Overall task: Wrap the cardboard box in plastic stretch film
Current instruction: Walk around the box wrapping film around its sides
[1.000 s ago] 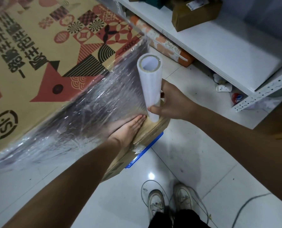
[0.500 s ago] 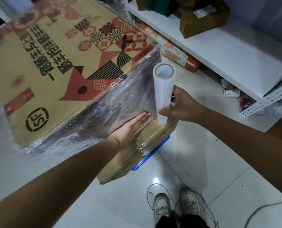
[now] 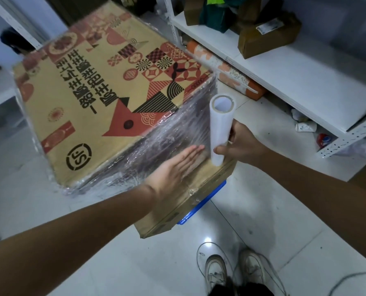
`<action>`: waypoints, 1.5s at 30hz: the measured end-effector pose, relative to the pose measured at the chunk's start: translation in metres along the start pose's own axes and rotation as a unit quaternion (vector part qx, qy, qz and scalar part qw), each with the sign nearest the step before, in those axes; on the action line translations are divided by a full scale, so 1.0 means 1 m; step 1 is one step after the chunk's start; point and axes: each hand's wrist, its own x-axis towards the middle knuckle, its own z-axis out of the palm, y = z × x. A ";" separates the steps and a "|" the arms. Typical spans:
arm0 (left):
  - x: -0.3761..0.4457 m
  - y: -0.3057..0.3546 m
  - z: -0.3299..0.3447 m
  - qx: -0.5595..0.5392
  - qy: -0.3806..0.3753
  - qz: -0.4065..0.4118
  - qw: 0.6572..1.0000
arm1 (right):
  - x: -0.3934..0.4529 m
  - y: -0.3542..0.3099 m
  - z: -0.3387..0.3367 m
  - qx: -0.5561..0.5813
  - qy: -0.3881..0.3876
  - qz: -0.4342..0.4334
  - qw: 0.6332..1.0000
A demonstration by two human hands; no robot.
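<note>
The printed cardboard box (image 3: pixel 105 107) lies left of the upright stretch-film roll (image 3: pixel 220 129), which the right hand (image 3: pixel 242 144) grips at its near corner while the flat, released left hand (image 3: pixel 177 165) presses film (image 3: pixel 167 142) onto the near side.

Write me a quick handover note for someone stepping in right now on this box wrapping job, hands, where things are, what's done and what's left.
Left hand: flat and open, pressing the stretch film against the near side of the cardboard box.
Right hand: grips the film roll, upright at the box's right corner.
Box sits on a plain carton.
Done: film covers the near side.
Left: printed top is bare; other sides cannot be judged.
</note>
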 end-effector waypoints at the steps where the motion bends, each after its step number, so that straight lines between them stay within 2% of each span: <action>1: -0.002 -0.006 0.006 0.014 0.005 -0.004 1.000 | 0.000 0.000 -0.001 -0.001 -0.005 -0.001 1.000; 4: 0.000 -0.014 0.019 0.050 0.018 -0.011 0.999 | 0.001 -0.003 0.000 -0.017 -0.017 -0.004 1.000; 7: 0.003 -0.015 0.018 0.045 0.000 -0.005 0.999 | 0.004 -0.002 -0.001 -0.020 -0.003 0.003 1.000; 13: 0.001 -0.024 -0.007 -0.050 -0.014 -0.059 0.997 | 0.006 -0.001 0.002 0.003 0.008 0.014 1.000; 17: -0.010 -0.028 -0.022 -0.011 0.023 -0.087 0.996 | 0.006 -0.001 0.003 0.008 0.009 0.019 1.000; 21: -0.020 -0.048 -0.015 0.001 0.030 -0.118 0.993 | 0.005 -0.003 0.003 -0.012 0.010 0.016 1.000; 25: -0.021 -0.052 -0.011 0.028 0.034 -0.114 0.993 | 0.004 -0.003 0.003 -0.022 -0.004 0.005 1.000; 32: -0.015 -0.050 -0.022 -0.063 0.009 -0.138 0.988 | 0.000 0.004 0.017 -0.011 0.041 -0.017 0.999; 35: -0.012 -0.032 -0.036 -0.053 0.018 -0.076 0.996 | 0.002 0.005 0.026 0.002 0.085 0.007 0.996; 38: -0.001 -0.017 -0.038 -0.027 0.028 0.023 0.999 | 0.004 0.006 0.028 -0.045 0.147 -0.031 0.988; 41: 0.012 -0.015 -0.021 -0.010 0.023 0.024 0.999 | -0.001 0.009 0.022 -0.076 0.188 -0.040 0.978; 45: 0.014 -0.014 -0.002 0.062 -0.011 0.031 0.998 | -0.005 0.011 0.012 -0.095 0.181 -0.016 0.979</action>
